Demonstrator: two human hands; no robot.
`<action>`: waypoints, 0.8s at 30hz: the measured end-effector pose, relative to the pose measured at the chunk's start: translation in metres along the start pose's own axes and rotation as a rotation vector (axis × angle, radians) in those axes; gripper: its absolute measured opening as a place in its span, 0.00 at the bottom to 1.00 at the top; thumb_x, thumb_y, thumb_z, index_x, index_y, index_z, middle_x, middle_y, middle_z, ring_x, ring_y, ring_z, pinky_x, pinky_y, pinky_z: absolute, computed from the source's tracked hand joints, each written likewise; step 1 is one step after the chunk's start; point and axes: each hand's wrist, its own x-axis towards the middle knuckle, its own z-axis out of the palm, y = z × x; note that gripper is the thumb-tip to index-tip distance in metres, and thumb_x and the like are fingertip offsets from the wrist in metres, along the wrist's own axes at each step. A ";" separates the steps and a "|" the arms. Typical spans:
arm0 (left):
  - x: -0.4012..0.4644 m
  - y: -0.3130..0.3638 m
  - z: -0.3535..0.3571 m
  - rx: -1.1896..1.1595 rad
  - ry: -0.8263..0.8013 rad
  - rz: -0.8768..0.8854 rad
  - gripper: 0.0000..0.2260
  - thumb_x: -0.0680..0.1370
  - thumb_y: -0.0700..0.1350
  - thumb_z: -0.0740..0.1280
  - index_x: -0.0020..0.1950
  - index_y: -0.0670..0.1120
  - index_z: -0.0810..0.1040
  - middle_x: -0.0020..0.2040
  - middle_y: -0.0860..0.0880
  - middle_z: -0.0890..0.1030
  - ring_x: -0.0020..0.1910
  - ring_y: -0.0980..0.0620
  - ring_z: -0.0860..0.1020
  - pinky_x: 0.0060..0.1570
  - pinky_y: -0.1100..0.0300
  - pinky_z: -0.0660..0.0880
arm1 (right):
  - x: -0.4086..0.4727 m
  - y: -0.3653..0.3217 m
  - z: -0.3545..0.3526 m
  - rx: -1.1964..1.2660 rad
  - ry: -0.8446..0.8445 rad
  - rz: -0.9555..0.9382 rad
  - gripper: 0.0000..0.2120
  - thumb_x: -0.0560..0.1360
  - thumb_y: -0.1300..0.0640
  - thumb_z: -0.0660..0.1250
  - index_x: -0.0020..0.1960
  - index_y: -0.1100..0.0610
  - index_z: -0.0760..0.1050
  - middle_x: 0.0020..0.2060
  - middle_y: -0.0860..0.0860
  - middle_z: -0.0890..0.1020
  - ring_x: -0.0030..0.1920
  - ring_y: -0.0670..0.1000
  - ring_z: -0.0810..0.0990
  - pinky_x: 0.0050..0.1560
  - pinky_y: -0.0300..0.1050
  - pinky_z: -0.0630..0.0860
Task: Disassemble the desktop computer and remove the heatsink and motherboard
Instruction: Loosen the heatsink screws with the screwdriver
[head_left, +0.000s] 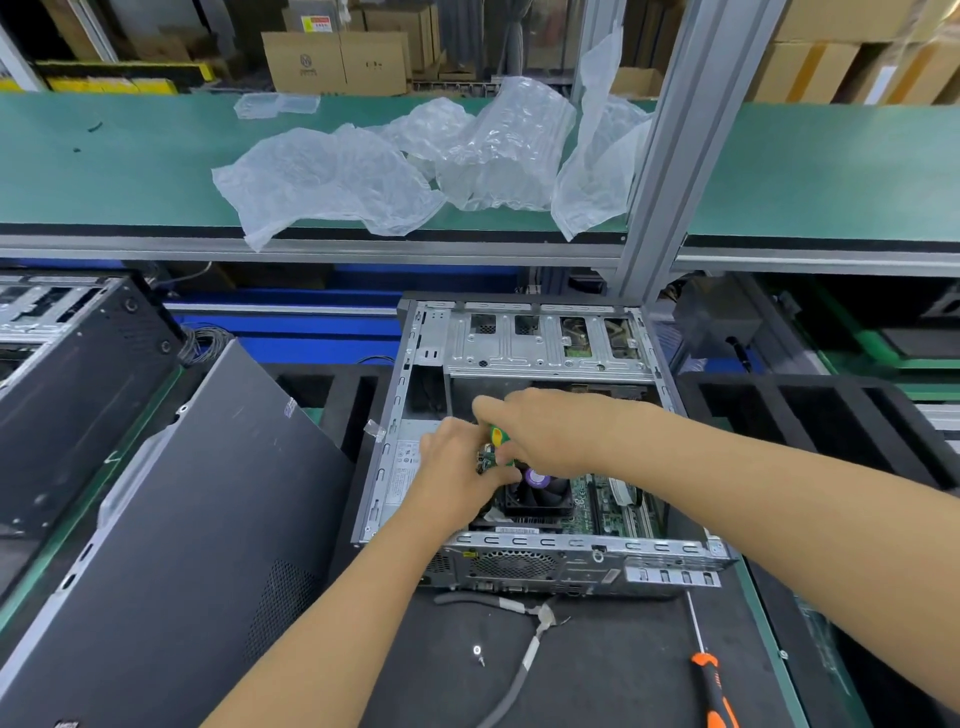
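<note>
The open computer case (524, 431) lay on its side on the dark mat (613, 670), and I saw the heatsink fan (540, 499) seated on the green motherboard (602, 506) in its near half. My right hand (550, 434) clenched a green-handled screwdriver (496, 435) over the fan's far-left corner; its tip was hidden by my fingers. My left hand (457, 467) pinched a small part beside it, too covered for me to make out. Both forearms blocked the board's middle. Near the case's front edge lay a grey cable (524, 660), a loose screw (477, 650) and an orange-handled screwdriver (709, 675), cut off below. A removed side panel (171, 519) leaned just left
</note>
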 end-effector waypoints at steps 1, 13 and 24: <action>-0.001 0.000 -0.001 -0.020 -0.003 -0.010 0.11 0.71 0.52 0.74 0.39 0.57 0.71 0.45 0.53 0.73 0.50 0.53 0.64 0.54 0.49 0.71 | 0.001 -0.001 0.000 -0.008 -0.007 -0.020 0.14 0.78 0.56 0.64 0.49 0.49 0.57 0.38 0.47 0.65 0.43 0.54 0.72 0.42 0.54 0.74; -0.002 0.003 -0.002 0.028 0.029 0.037 0.07 0.72 0.53 0.73 0.46 0.58 0.76 0.44 0.62 0.73 0.53 0.55 0.66 0.53 0.54 0.63 | 0.003 0.004 -0.005 -0.087 0.090 -0.024 0.16 0.75 0.63 0.65 0.52 0.52 0.59 0.43 0.53 0.71 0.40 0.54 0.73 0.33 0.49 0.70; -0.001 0.004 0.002 -0.001 0.130 -0.023 0.19 0.64 0.58 0.78 0.36 0.56 0.68 0.37 0.60 0.70 0.44 0.63 0.64 0.48 0.52 0.68 | 0.004 0.011 0.002 0.087 0.101 0.054 0.17 0.76 0.44 0.66 0.56 0.50 0.62 0.39 0.50 0.69 0.37 0.53 0.73 0.35 0.49 0.72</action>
